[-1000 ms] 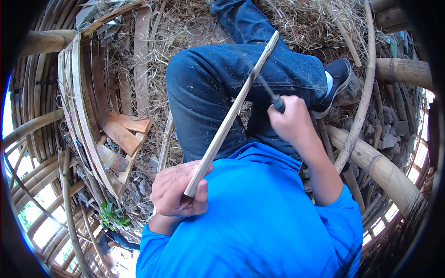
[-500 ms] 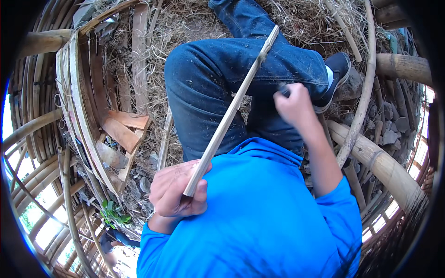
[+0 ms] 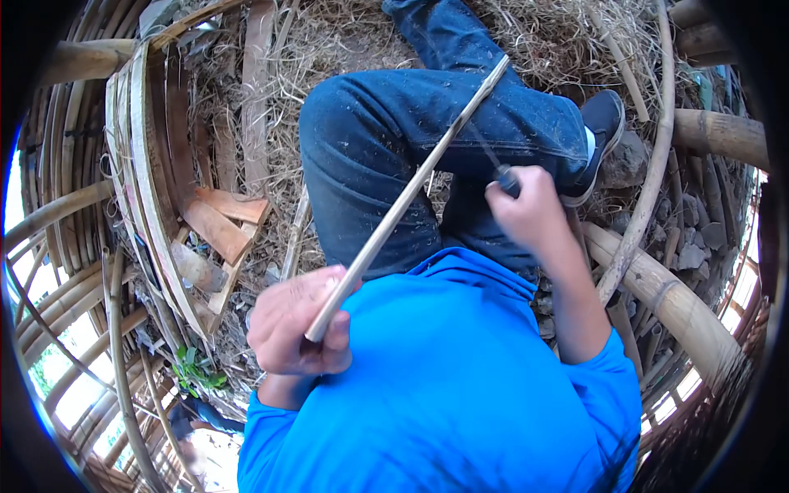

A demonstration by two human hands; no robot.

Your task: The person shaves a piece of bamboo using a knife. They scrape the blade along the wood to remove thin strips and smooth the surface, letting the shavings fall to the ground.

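A long pale wooden stick (image 3: 408, 191) slants up across my body, its far end lying over my jeans-covered leg (image 3: 370, 123). My left hand (image 3: 297, 323) is closed round the near end, which pokes out past the thumb. In my right hand (image 3: 530, 205) is the dark handle of a knife (image 3: 508, 179), gripped in a fist. Its thin grey blade points up and left and reaches the stick's upper part; blur hides whether the edge touches the wood.
Dry straw (image 3: 329, 41) covers the ground beyond my legs. Long wooden planks (image 3: 136, 177) and short offcuts (image 3: 218, 230) lie to the left. A thick bamboo pole (image 3: 674, 296) and stones (image 3: 694, 246) are on the right. Slatted bamboo walls (image 3: 57, 181) surround me.
My left hand has shifted slightly left and down with the stick's near end. The knife's blade now shows beside the stick, where earlier only the handle was visible.
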